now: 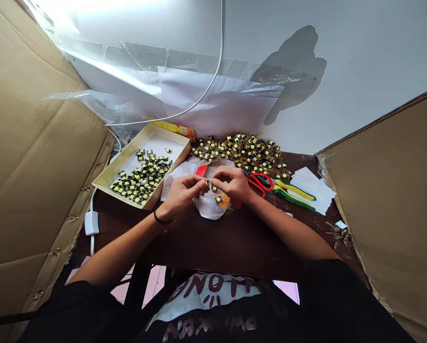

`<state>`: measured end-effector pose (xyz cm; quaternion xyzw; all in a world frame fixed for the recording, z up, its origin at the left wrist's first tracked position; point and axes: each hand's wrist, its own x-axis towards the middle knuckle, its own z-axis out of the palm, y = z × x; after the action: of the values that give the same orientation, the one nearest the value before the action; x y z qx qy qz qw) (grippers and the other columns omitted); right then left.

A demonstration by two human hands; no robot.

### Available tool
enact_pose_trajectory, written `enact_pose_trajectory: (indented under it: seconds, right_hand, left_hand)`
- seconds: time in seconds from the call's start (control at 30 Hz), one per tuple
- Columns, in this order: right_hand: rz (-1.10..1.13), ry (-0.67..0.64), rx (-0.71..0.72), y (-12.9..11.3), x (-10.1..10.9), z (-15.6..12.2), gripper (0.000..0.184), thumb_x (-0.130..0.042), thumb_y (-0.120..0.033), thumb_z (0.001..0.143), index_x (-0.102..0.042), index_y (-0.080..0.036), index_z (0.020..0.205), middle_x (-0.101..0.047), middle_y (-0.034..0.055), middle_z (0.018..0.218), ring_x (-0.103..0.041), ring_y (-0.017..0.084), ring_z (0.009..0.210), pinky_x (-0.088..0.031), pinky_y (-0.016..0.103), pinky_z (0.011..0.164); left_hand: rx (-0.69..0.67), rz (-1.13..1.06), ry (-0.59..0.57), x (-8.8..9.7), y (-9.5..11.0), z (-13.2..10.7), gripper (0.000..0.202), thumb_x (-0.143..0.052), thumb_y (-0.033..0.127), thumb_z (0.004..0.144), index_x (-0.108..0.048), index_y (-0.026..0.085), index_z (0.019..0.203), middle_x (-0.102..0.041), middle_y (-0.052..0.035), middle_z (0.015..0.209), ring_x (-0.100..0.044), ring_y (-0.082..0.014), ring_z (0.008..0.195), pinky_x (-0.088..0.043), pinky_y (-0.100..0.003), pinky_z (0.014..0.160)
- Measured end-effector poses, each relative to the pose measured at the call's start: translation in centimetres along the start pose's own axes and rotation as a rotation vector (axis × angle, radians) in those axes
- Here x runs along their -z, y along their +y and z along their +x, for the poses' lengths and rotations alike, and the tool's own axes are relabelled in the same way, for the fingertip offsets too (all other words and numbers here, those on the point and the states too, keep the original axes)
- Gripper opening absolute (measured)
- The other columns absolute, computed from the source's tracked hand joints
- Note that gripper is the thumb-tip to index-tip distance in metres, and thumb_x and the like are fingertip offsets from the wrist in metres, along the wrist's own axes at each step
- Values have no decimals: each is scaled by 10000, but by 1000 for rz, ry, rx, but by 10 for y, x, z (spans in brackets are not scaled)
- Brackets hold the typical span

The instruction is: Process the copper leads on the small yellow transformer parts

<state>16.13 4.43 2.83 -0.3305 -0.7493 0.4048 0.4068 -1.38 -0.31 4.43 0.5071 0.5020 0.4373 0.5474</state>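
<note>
— Head view: what are the hands busy with?

— Both meet over the middle of the dark tabletop (206, 243). The left hand (181, 193) and the right hand (233, 183) have their fingers curled in, fingertips almost touching, pinching one small yellow-and-black component (206, 183) between them. A black band sits on the left wrist.

— And under them?

— A piece of pale mesh cloth (209, 205) lies right below the hands, with a couple more of the same components resting on it; its edge at 3 o'clock looks orange. A red strip (201, 170) shows just at 12 o'clock of the left fingers.

— Where is the rest of the stock?

— At 10 o'clock from the hands, a shallow cream tray (170, 140) holds a batch of the components. At 12 to 1 o'clock, against the wall, a loose pile of components (242, 150) with coppery wire leads is spread on the tabletop.

— Any tools?

— Red-handled scissors (261, 182) lie just at 3 o'clock of the right hand, and beside them, farther out, yellow-and-green-handled pliers (293, 193). White paper sheets (311, 186) lie past those. Cardboard panels (38, 166) close in both sides, and a white cable (213, 76) hangs down the wall.
</note>
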Motion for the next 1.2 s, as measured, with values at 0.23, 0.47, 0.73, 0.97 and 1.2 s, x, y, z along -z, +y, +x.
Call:
enact_pose_trajectory:
  seconds: [0.23, 0.47, 0.73, 0.97, 1.2]
  right_hand:
    - [-116, 46, 113, -1, -2, -4, 192, -593, -297, 840, -624, -188, 685, -623, 7, 672, -505, 115, 589, -424, 263, 584]
    - [-17, 61, 74, 8, -5, 0, 158, -575, -307, 859, -615, -188, 764, -631, 26, 774, -546, 131, 680, -459, 265, 623]
    - [232, 157, -209, 19, -19, -4, 340, -422, -526, 913, -512, -198, 913, -559, 21, 812, -520, 117, 638, -446, 228, 527]
    - [181, 98, -103, 12, -19, -5, 231, -610, -417, 814, -566, -191, 791, -551, 10, 821, -527, 126, 749, -436, 229, 614]
    - [400, -24, -247, 18, -20, -6, 255, -687, -386, 725, -549, -188, 807, -538, -21, 749, -505, 101, 658, -429, 226, 592]
  left_hand:
    - [14, -5, -36, 0, -2, 1, 317, -752, 442, 701, -712, 131, 741, -652, -29, 640, -537, -117, 566, -422, -239, 559]
    - [41, -50, -11, 0, -3, 1, 322, -788, 435, 662, -712, 130, 731, -662, -26, 627, -561, -116, 566, -447, -238, 565]
    - [121, -296, 152, 0, -2, 5, 400, -856, 429, 561, -707, 148, 804, -718, -45, 768, -680, -172, 725, -538, -252, 643]
    - [123, -279, 147, 1, -9, 8, 402, -841, 424, 588, -694, 137, 828, -708, -34, 820, -668, -139, 702, -561, -251, 680]
    - [139, -234, 172, 1, -12, 11, 436, -844, 458, 555, -676, 145, 806, -689, -20, 793, -665, -142, 679, -577, -261, 662]
